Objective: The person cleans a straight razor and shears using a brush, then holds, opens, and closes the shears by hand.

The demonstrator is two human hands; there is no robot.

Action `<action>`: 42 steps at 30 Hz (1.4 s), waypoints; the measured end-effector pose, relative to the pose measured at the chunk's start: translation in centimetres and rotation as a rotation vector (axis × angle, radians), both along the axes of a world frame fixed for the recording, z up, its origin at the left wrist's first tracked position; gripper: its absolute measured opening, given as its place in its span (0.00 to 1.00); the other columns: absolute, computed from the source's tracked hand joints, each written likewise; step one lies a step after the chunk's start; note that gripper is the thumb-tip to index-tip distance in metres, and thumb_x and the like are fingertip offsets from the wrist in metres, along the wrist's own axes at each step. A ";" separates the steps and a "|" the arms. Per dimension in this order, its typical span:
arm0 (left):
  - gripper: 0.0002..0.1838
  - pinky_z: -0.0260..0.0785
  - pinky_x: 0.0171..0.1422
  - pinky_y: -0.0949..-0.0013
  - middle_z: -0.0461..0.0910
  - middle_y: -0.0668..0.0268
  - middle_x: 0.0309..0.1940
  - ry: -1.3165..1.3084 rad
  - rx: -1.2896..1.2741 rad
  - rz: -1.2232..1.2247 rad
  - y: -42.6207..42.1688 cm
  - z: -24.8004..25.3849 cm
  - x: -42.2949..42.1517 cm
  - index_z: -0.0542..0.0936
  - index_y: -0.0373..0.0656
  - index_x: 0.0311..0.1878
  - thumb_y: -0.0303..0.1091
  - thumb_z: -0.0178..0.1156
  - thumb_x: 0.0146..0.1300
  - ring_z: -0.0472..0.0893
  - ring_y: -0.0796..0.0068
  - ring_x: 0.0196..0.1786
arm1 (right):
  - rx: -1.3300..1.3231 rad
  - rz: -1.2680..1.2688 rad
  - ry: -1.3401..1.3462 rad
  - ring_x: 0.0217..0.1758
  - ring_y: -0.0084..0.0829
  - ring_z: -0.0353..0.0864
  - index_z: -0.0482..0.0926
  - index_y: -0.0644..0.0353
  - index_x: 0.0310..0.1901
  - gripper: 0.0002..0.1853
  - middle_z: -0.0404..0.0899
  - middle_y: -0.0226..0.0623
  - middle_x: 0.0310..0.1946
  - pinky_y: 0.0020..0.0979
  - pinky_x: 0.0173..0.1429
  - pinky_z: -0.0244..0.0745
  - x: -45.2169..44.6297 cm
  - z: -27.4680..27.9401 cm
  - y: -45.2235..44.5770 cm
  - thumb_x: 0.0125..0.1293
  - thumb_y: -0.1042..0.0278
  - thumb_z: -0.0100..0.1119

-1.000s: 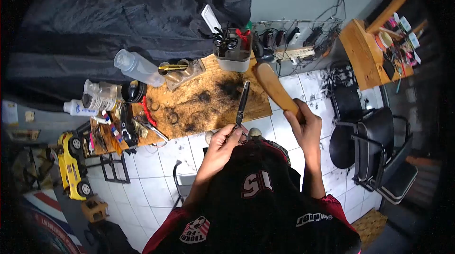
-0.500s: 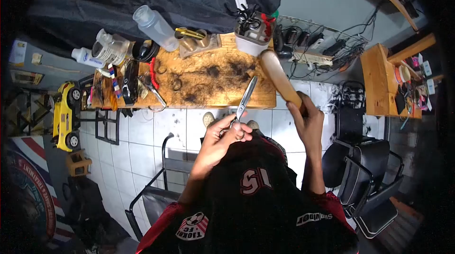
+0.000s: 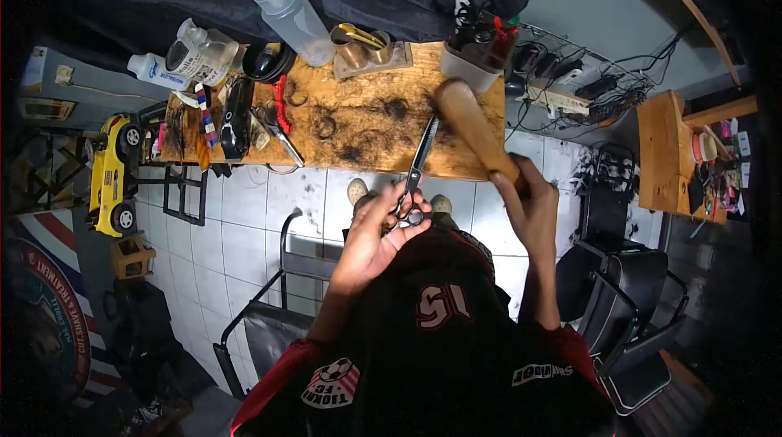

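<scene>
My left hand point(image 3: 368, 235) holds a pair of thinning scissors point(image 3: 423, 152) by the finger loops, their toothed blades together and pointing up over the front edge of the wooden table point(image 3: 358, 103). In my right hand point(image 3: 535, 207) is a long, tan wooden brush point(image 3: 474, 126), gripped at its lower end. Its wide head tilts up and left over the table's right side, near the scissors' tips; its bristles face away and cannot be made out. Dark hair clippings point(image 3: 352, 152) lie scattered over the tabletop.
Along the table's back stand a clear bottle point(image 3: 297, 26), a metal cup holder point(image 3: 371, 66) and a grey bin of tools point(image 3: 472, 70). Hair clippers point(image 3: 236, 123) and another pair of scissors point(image 3: 281, 140) lie at left. Black chairs point(image 3: 631, 290) flank me.
The scissors have turned in my left hand, whose fingers have loosened and spread. The brush has tilted slightly. The whole view has shifted, with the table now higher and further right.
</scene>
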State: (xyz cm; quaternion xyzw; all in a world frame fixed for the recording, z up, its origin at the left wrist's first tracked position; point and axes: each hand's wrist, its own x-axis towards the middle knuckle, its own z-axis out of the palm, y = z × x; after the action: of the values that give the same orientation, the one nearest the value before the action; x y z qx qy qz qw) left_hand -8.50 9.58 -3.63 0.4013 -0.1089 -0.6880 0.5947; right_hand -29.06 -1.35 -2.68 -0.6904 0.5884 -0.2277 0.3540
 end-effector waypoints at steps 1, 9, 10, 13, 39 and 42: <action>0.28 0.71 0.58 0.62 0.77 0.65 0.42 0.118 0.009 0.034 -0.4 0.3 0.7 0.71 0.34 0.60 0.50 0.41 0.73 0.77 0.71 0.49 | -0.069 0.140 -0.082 0.24 0.36 0.83 0.80 0.65 0.43 0.21 0.81 0.47 0.24 0.32 0.30 0.75 -0.1 -0.5 0.5 0.58 0.53 0.67; 0.39 0.64 0.54 0.70 0.76 0.63 0.44 -0.039 -0.032 -0.027 -1.3 0.5 7.2 0.67 0.31 0.63 0.61 0.29 0.72 0.72 0.74 0.46 | 0.003 0.213 -0.004 0.29 0.39 0.85 0.82 0.65 0.40 0.22 0.83 0.48 0.29 0.32 0.32 0.76 5.3 1.2 2.7 0.55 0.52 0.69; 0.39 0.64 0.54 0.70 0.76 0.63 0.44 -0.034 -0.033 -0.039 -1.4 0.3 8.0 0.67 0.31 0.63 0.61 0.29 0.72 0.72 0.74 0.46 | 0.036 0.097 0.153 0.26 0.39 0.84 0.81 0.66 0.40 0.20 0.82 0.47 0.26 0.32 0.30 0.74 6.6 2.1 2.3 0.56 0.55 0.68; 0.44 0.63 0.53 0.72 0.75 0.62 0.43 0.159 -0.203 -0.167 -1.8 -1.2 10.7 0.64 0.32 0.66 0.66 0.25 0.69 0.72 0.74 0.45 | -0.129 -0.134 -0.030 0.24 0.36 0.83 0.80 0.66 0.39 0.16 0.81 0.47 0.25 0.32 0.30 0.73 8.7 1.2 1.8 0.58 0.60 0.67; 0.19 0.69 0.52 0.77 0.82 0.64 0.43 -0.365 -0.226 -0.452 -4.9 0.7 18.1 0.72 0.38 0.62 0.28 0.54 0.68 0.78 0.82 0.46 | -0.055 -0.040 -0.185 0.37 0.29 0.85 0.82 0.66 0.44 0.21 0.85 0.43 0.34 0.30 0.43 0.78 15.8 2.2 9.3 0.51 0.63 0.74; 0.20 0.69 0.53 0.78 0.82 0.63 0.46 -0.337 -0.230 -0.420 -5.4 0.2 17.3 0.71 0.37 0.62 0.27 0.56 0.67 0.78 0.82 0.46 | -0.026 0.060 -0.153 0.39 0.33 0.86 0.82 0.67 0.43 0.22 0.84 0.47 0.36 0.30 0.43 0.78 15.3 2.3 8.6 0.49 0.61 0.75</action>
State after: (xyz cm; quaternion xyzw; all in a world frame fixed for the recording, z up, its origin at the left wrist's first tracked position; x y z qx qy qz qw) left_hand 8.83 4.13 -3.39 0.4083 -0.3642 -0.7029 0.4545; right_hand -13.74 7.28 -0.41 -0.6929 0.5356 -0.2767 0.3955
